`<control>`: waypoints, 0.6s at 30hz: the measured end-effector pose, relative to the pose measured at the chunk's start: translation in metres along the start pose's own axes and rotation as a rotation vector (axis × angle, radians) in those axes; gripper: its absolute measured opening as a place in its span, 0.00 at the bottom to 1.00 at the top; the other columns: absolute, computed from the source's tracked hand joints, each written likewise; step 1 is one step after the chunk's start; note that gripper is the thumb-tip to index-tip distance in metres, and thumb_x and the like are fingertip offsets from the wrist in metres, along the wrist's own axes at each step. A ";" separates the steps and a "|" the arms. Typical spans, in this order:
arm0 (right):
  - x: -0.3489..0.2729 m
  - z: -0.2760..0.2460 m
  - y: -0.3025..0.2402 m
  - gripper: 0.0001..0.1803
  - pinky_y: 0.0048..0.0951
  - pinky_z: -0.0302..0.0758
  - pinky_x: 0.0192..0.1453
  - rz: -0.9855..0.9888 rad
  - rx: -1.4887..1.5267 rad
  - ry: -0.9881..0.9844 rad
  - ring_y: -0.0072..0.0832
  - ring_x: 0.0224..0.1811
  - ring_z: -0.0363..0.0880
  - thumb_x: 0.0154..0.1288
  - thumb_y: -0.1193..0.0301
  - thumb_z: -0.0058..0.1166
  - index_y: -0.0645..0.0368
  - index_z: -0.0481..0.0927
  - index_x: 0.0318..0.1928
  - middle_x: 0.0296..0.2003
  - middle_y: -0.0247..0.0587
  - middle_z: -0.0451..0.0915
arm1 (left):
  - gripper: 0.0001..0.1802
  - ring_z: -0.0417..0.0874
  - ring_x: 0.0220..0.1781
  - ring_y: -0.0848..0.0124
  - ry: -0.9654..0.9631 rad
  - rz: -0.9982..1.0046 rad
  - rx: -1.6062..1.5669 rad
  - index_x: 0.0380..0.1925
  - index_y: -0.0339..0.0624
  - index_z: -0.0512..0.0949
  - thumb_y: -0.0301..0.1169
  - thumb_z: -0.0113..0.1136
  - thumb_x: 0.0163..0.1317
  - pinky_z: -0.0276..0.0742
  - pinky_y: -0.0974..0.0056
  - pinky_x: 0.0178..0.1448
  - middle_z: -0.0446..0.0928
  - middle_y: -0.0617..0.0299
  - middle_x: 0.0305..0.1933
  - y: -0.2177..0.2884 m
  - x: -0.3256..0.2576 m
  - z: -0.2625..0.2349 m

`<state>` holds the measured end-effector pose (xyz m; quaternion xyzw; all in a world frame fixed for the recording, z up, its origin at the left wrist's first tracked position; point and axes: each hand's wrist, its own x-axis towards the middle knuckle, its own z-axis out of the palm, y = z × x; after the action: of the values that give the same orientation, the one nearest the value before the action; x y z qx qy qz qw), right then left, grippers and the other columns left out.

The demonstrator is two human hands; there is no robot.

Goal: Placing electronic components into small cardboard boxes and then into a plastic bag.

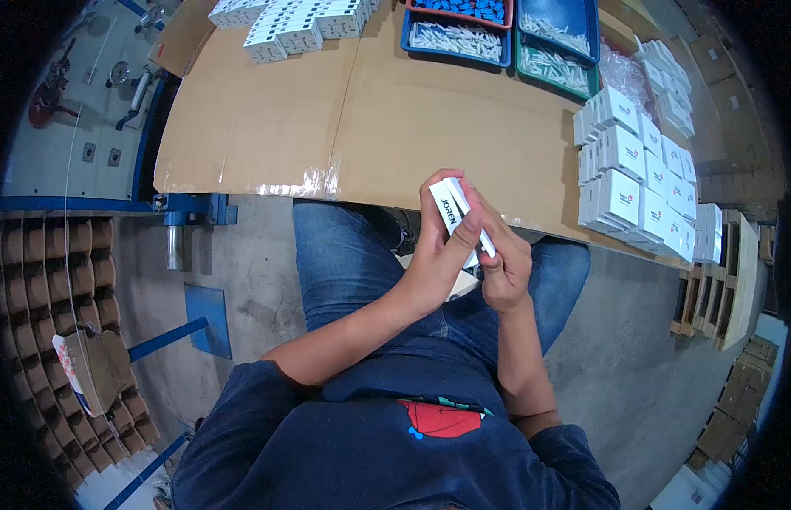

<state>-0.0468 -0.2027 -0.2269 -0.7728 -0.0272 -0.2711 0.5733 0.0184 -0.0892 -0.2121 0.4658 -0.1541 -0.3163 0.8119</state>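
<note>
In the head view, the left hand and right hand both grip a small white carton, held between them. Ahead of the hands spreads the cardboard-covered table; stacked white boxes stand to their right, a blue tray farther ahead.

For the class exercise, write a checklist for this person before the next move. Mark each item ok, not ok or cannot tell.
1. Both hands on the white box: ok; left hand and right hand hold it.
2. Box fully shut: cannot tell; the hands hide part.
3. Box resting on the table: not ok; it is in the hands.
4. Blue tray stocked with white pieces: ok.
</note>
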 end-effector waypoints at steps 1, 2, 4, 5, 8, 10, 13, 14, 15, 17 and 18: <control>0.000 0.000 0.001 0.40 0.43 0.65 0.74 0.008 0.000 -0.002 0.51 0.71 0.71 0.75 0.43 0.43 0.71 0.73 0.66 0.67 0.62 0.72 | 0.33 0.71 0.55 0.72 0.000 0.001 0.001 0.71 0.50 0.50 0.46 0.54 0.77 0.74 0.67 0.56 0.64 0.59 0.57 -0.002 0.001 -0.001; 0.001 0.000 0.003 0.40 0.43 0.65 0.74 0.009 -0.002 -0.002 0.51 0.71 0.71 0.75 0.43 0.43 0.71 0.73 0.66 0.67 0.62 0.72 | 0.34 0.71 0.56 0.72 0.035 -0.044 -0.068 0.71 0.49 0.50 0.44 0.56 0.76 0.74 0.66 0.57 0.64 0.59 0.57 -0.005 0.002 -0.002; 0.004 0.000 0.006 0.41 0.42 0.68 0.72 -0.013 -0.029 0.006 0.50 0.68 0.75 0.76 0.42 0.41 0.70 0.75 0.65 0.65 0.61 0.75 | 0.35 0.72 0.57 0.72 0.068 -0.089 -0.139 0.71 0.48 0.49 0.41 0.58 0.75 0.74 0.65 0.59 0.64 0.58 0.58 -0.006 0.002 -0.002; 0.003 -0.001 0.008 0.41 0.42 0.68 0.72 -0.013 -0.029 0.007 0.50 0.68 0.75 0.76 0.42 0.41 0.70 0.75 0.65 0.65 0.61 0.75 | 0.38 0.72 0.59 0.71 0.027 -0.103 -0.138 0.72 0.46 0.49 0.39 0.61 0.73 0.75 0.64 0.60 0.64 0.58 0.59 -0.005 0.000 -0.003; 0.004 -0.008 0.004 0.42 0.38 0.72 0.67 0.099 -0.056 0.088 0.44 0.64 0.78 0.77 0.39 0.37 0.69 0.78 0.62 0.61 0.58 0.78 | 0.40 0.72 0.63 0.69 -0.050 -0.153 -0.086 0.74 0.47 0.48 0.36 0.61 0.71 0.75 0.60 0.64 0.63 0.58 0.63 -0.001 -0.003 -0.002; 0.000 -0.013 0.010 0.43 0.38 0.72 0.67 0.142 -0.012 0.062 0.43 0.65 0.76 0.75 0.38 0.38 0.68 0.77 0.64 0.63 0.57 0.77 | 0.38 0.77 0.62 0.66 -0.057 -0.206 0.008 0.75 0.45 0.52 0.38 0.59 0.72 0.79 0.58 0.63 0.67 0.58 0.63 -0.002 -0.002 -0.004; 0.003 -0.013 0.004 0.44 0.40 0.71 0.69 0.164 0.041 0.039 0.43 0.69 0.72 0.70 0.38 0.48 0.65 0.74 0.67 0.67 0.56 0.72 | 0.33 0.81 0.59 0.65 0.018 -0.399 -0.193 0.72 0.42 0.59 0.44 0.55 0.75 0.83 0.57 0.59 0.73 0.55 0.61 0.011 0.004 -0.008; 0.004 -0.012 0.001 0.45 0.41 0.70 0.70 0.143 0.049 0.041 0.44 0.72 0.70 0.66 0.39 0.56 0.63 0.72 0.69 0.70 0.55 0.70 | 0.32 0.84 0.57 0.63 0.057 -0.427 -0.192 0.68 0.42 0.64 0.55 0.47 0.76 0.84 0.55 0.57 0.77 0.53 0.59 0.014 0.005 -0.011; 0.005 -0.013 0.001 0.45 0.41 0.70 0.70 0.144 0.051 0.040 0.44 0.72 0.70 0.66 0.39 0.56 0.63 0.72 0.69 0.70 0.55 0.70 | 0.32 0.84 0.57 0.63 0.059 -0.427 -0.192 0.68 0.42 0.64 0.55 0.47 0.76 0.84 0.55 0.57 0.77 0.53 0.59 0.016 0.007 -0.013; 0.006 -0.016 0.002 0.50 0.43 0.66 0.74 -0.013 -0.192 -0.061 0.47 0.75 0.65 0.55 0.47 0.71 0.60 0.69 0.72 0.73 0.53 0.66 | 0.36 0.82 0.60 0.64 0.097 -0.496 -0.065 0.67 0.42 0.65 0.61 0.40 0.76 0.82 0.54 0.60 0.77 0.52 0.60 0.019 0.011 -0.016; 0.000 -0.015 0.008 0.55 0.43 0.63 0.76 0.065 -0.160 -0.078 0.48 0.78 0.61 0.47 0.43 0.73 0.59 0.70 0.72 0.74 0.57 0.64 | 0.38 0.82 0.60 0.65 0.081 -0.468 -0.092 0.68 0.44 0.66 0.63 0.39 0.76 0.81 0.56 0.61 0.78 0.54 0.58 0.016 0.011 -0.017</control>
<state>-0.0496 -0.2187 -0.2309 -0.8266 -0.0029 -0.2233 0.5166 0.0419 -0.0800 -0.2076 0.4635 0.0054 -0.4835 0.7426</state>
